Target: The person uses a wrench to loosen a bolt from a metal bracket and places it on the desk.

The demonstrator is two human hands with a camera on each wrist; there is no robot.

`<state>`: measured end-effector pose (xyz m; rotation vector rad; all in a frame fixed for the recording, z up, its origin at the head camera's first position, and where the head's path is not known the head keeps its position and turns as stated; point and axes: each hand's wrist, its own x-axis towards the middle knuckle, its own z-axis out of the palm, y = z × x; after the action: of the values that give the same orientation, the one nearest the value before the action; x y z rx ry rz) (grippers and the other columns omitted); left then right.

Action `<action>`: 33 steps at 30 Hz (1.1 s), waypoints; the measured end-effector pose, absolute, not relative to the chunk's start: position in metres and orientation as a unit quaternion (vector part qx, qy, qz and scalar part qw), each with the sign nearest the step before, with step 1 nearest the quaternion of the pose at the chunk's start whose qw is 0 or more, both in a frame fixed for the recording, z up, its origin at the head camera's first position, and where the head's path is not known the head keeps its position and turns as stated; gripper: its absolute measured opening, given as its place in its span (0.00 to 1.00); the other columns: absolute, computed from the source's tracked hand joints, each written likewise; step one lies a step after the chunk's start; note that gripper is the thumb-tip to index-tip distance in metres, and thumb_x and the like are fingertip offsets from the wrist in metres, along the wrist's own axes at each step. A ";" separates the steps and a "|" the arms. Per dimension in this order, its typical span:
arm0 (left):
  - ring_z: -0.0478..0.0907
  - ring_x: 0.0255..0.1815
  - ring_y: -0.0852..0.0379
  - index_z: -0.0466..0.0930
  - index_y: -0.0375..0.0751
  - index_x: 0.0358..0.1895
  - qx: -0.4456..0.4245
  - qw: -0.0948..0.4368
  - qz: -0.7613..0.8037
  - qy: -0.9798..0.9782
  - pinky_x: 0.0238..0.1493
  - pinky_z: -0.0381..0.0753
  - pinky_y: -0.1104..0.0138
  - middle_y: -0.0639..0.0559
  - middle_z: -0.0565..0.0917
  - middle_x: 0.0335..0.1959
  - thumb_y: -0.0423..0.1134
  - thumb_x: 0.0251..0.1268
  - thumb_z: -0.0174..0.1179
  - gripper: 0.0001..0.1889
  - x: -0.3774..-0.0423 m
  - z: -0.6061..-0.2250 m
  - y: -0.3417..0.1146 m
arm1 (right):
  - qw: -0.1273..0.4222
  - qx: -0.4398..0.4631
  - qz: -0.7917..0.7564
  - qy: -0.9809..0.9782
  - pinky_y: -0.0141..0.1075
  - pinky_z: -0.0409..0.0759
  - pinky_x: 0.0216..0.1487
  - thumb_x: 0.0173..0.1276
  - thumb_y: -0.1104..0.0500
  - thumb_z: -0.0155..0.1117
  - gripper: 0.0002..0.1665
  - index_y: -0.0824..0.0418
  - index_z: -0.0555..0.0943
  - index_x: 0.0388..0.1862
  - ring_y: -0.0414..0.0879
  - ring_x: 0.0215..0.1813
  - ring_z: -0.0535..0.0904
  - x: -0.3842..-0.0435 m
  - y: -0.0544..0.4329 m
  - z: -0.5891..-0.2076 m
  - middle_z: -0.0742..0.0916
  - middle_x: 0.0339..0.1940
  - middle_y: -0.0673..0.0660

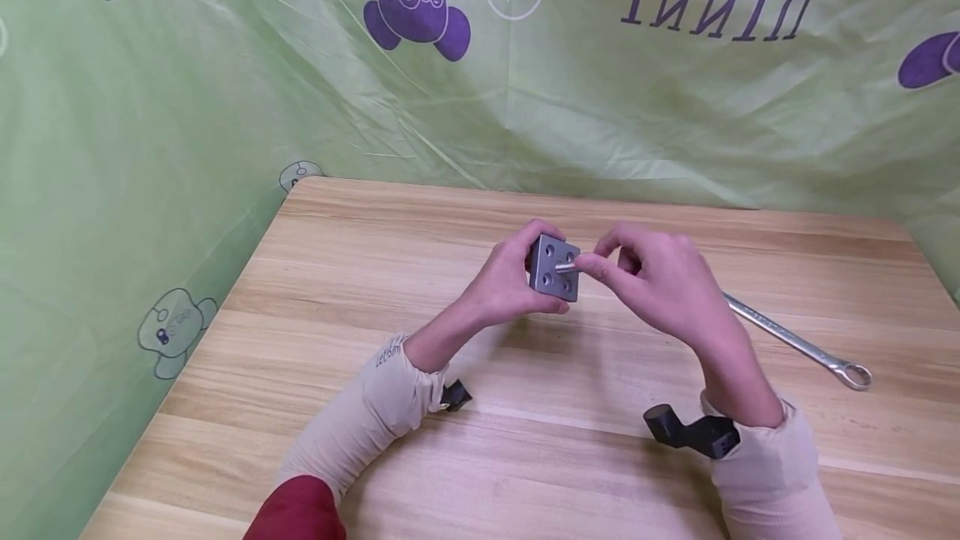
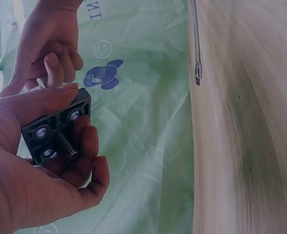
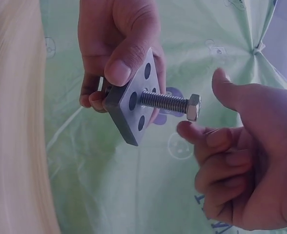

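Observation:
My left hand [image 1: 510,277] grips a square dark grey plate [image 1: 545,277] by its edges, thumb on one side and fingers round the other. The plate has a hole near each corner. A hex bolt [image 3: 165,101] runs through its middle, head standing well out on the side facing my right hand. On the far side, the bolt's threaded end [image 2: 67,145] sticks out near my left fingers. My right hand [image 3: 251,151] is beside the bolt head, index fingertip right at it, thumb raised apart and the other fingers loosely curled. The plate is held above the wooden table [image 1: 300,340].
A combination wrench [image 1: 795,340] lies on the table to the right, partly hidden behind my right hand and forearm. Green printed cloth [image 1: 510,123] hangs behind the table and along its left side. Black camera mounts [image 1: 690,432] are worn at both wrists.

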<state>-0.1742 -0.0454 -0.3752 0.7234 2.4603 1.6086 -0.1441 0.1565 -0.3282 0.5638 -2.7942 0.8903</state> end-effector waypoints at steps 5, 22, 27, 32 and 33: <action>0.79 0.39 0.55 0.71 0.38 0.58 0.241 0.056 0.530 0.811 0.42 0.77 0.72 0.42 0.83 0.44 0.26 0.37 0.78 0.38 -0.175 -0.376 -0.045 | 0.031 0.170 0.270 -0.947 0.35 0.62 0.25 0.72 0.37 0.58 0.27 0.54 0.80 0.22 0.43 0.21 0.64 -0.146 0.156 -0.328 0.70 0.14 0.48; 0.79 0.38 0.56 0.71 0.38 0.57 0.243 0.063 0.536 0.806 0.41 0.77 0.73 0.41 0.84 0.44 0.26 0.37 0.78 0.37 -0.175 -0.375 -0.041 | 0.041 0.179 0.284 -0.941 0.34 0.63 0.25 0.68 0.42 0.65 0.19 0.54 0.85 0.28 0.42 0.22 0.67 -0.148 0.158 -0.328 0.76 0.16 0.48; 0.79 0.39 0.55 0.71 0.39 0.58 0.237 0.068 0.540 0.805 0.42 0.77 0.72 0.40 0.83 0.44 0.26 0.38 0.78 0.38 -0.175 -0.376 -0.041 | 0.063 0.192 0.287 -0.936 0.34 0.64 0.24 0.65 0.46 0.70 0.13 0.53 0.85 0.33 0.41 0.18 0.66 -0.146 0.159 -0.328 0.74 0.14 0.48; 0.79 0.41 0.54 0.71 0.39 0.58 0.234 0.068 0.543 0.804 0.42 0.78 0.72 0.41 0.83 0.45 0.26 0.38 0.78 0.38 -0.175 -0.377 -0.042 | 0.091 0.220 0.300 -0.924 0.32 0.62 0.23 0.62 0.51 0.73 0.09 0.54 0.87 0.37 0.37 0.18 0.64 -0.144 0.159 -0.329 0.73 0.13 0.47; 0.79 0.41 0.54 0.71 0.39 0.58 0.234 0.068 0.543 0.804 0.43 0.78 0.72 0.41 0.83 0.45 0.26 0.38 0.78 0.38 -0.175 -0.377 -0.042 | 0.098 0.227 0.304 -0.920 0.32 0.61 0.23 0.62 0.52 0.74 0.09 0.54 0.87 0.37 0.36 0.18 0.63 -0.144 0.159 -0.329 0.73 0.13 0.47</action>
<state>-0.1746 -0.0416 -0.3771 0.7048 2.4217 1.6355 -0.1441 0.1593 -0.3294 0.6719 -2.7223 0.9007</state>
